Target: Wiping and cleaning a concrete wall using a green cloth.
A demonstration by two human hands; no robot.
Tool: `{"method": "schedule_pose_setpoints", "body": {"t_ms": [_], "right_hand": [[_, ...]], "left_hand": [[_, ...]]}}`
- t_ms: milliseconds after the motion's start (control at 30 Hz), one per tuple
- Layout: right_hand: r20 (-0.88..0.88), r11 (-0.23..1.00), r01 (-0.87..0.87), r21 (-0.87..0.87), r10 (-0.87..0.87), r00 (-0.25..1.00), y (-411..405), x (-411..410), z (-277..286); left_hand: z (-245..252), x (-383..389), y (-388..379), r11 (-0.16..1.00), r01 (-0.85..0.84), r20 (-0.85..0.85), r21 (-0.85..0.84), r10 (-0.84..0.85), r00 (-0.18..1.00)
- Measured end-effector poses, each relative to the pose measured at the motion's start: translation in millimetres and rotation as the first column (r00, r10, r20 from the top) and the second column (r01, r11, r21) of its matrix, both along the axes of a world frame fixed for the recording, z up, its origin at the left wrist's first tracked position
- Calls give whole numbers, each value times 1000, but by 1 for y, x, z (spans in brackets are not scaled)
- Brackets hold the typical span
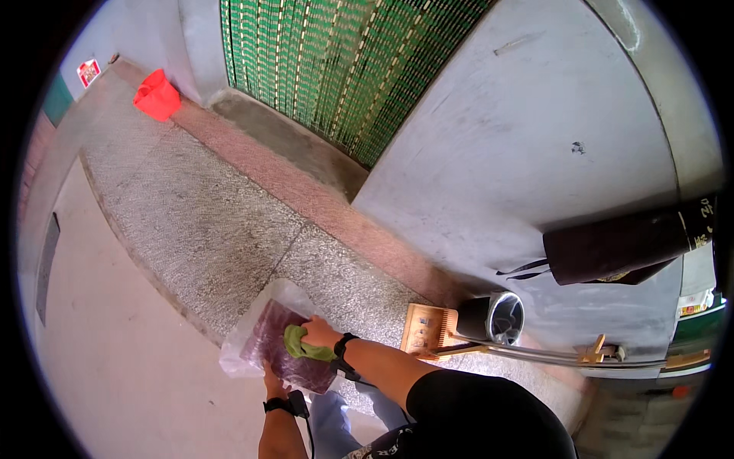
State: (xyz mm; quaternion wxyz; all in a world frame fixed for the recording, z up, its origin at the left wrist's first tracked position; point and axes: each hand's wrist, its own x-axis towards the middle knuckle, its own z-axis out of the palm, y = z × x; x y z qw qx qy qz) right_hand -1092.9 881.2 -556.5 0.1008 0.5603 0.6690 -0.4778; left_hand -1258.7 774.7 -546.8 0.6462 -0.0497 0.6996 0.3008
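A flat, dark red rectangular package (274, 327) in clear plastic is in front of my legs, above the pavement. Loose plastic film (238, 358) sticks out past its edges. My left hand (273, 383) grips the package by its near left edge, the fingers partly hidden. My right hand (319, 333) holds a bunched green cloth (301, 345) against the upper face. What lies inside the wrapping cannot be made out. Both wrists wear black bands, and a cable hangs from the left one.
An orange-brown dustpan (423, 330) with a toothed edge stands to the right, beside a black lined bin (479, 317). A dark apron (608, 252) hangs on the grey wall. Further off are a red bucket (157, 96) and a green bead curtain (321, 63) across a doorway. A curb (143, 269) edges the pavement.
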Motion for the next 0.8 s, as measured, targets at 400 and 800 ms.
{"method": "schedule_pose_setpoints", "body": {"t_ms": [400, 800], "right_hand": [[-181, 960, 235, 151, -207, 962, -20, 16, 72], [-542, 951, 295, -87, -294, 787, -83, 101, 328]], "left_hand": [[44, 13, 25, 843, 455, -268, 286, -385, 883], [307, 71, 64, -211, 908, -778, 362, -605, 169]]}}
